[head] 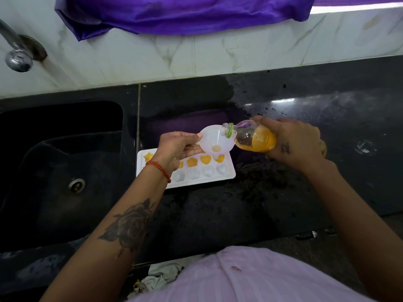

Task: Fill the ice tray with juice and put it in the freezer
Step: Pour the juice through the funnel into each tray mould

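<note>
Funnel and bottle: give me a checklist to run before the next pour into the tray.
1. Left hand holds the funnel over the ice tray: ok.
2. Bottle mouth sits inside the funnel rim: ok.
3. Right hand grips the bottle firmly: ok.
4. Juice left in the bottle: ok.
5. Funnel spout is centred over an empty cell: cannot tell.
6. Near row filled: not ok, those cells look clear.

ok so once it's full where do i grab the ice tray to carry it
Take the ice tray by its two short ends, one hand from each side, fingers under the flat rim. It lies flat on the counter with open, juice-filled cavities, so a level two-ended hold should spill least.
</note>
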